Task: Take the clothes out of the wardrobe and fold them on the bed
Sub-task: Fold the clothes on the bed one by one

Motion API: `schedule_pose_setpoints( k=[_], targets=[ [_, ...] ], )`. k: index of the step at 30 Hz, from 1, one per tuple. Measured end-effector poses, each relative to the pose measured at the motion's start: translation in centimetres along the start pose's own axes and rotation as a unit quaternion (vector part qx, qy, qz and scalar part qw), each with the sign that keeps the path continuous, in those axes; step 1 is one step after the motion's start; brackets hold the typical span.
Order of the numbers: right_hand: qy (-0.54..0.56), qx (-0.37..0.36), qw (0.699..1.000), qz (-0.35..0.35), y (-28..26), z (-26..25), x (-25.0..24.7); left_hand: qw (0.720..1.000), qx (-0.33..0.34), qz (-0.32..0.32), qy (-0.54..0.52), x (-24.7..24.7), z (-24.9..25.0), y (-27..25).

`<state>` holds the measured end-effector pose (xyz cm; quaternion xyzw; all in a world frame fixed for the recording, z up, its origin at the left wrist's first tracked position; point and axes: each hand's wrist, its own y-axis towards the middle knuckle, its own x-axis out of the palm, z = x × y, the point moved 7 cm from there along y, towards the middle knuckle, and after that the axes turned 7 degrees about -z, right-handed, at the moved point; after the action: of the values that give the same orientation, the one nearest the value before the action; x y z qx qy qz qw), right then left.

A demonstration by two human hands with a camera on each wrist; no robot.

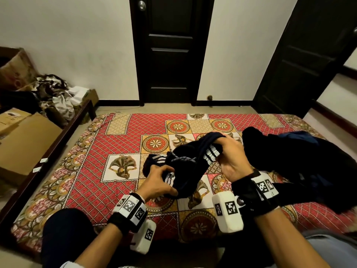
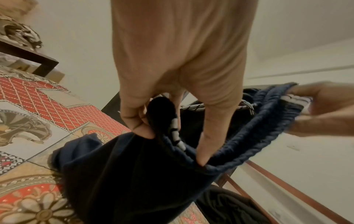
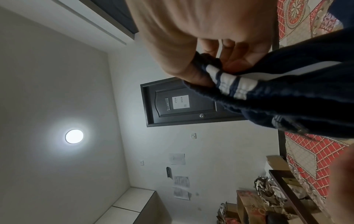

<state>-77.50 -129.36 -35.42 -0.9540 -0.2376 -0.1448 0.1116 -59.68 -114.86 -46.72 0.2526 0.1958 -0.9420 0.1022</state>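
While both the left hand (image 1: 158,181) and right hand (image 1: 230,151) pinch its ribbed waistband, the white-striped navy garment (image 1: 185,167) hangs bunched.

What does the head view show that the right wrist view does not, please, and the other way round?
Only the head view shows the pile of dark clothes on the bed and the left hand gripping the navy striped trousers. Only the right wrist view shows the lit ceiling lamp. Both show the right hand gripping the trousers' waistband.

Bed (image 1: 119,144) bare leftward; clothes pile (image 1: 301,161) blocks right
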Motion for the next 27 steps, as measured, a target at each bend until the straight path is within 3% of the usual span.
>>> schedule_pose_setpoints(
  k=[4, 9, 12, 17, 20, 23, 27],
  targets=[
    [0.001, 0.005, 1.000, 0.011, -0.1, -0.2, 0.6, 0.997, 0.038, 0.049, 0.051, 1.4, 0.3, 0.0],
    [0.001, -0.002, 1.000, 0.004, 0.5, -0.8, 0.5, 0.964, 0.130, 0.225, 0.059, -0.8, 1.3, -1.2],
    [-0.011, -0.002, 1.000, 0.014, 1.3, -1.4, -0.8, 0.938, 0.158, 0.290, 0.102, -3.3, 1.5, -2.0],
    [-0.117, -0.039, 0.991, 0.055, 2.9, -2.0, -3.2, 0.905, 0.129, 0.386, 0.122, -9.3, 2.0, -3.2],
    [-0.281, -0.060, 0.955, 0.076, 4.1, -1.3, -5.1, 0.906, 0.096, 0.391, 0.130, -12.5, 3.3, -3.3],
    [-0.511, 0.064, 0.856, 0.037, 5.5, 1.6, -7.3, 0.918, 0.097, 0.368, 0.110, -14.4, 4.0, -3.0],
    [-0.426, 0.278, 0.860, -0.027, 4.8, 6.6, -8.2, 0.947, 0.080, 0.305, 0.056, -13.7, 3.3, -2.1]
  ],
)
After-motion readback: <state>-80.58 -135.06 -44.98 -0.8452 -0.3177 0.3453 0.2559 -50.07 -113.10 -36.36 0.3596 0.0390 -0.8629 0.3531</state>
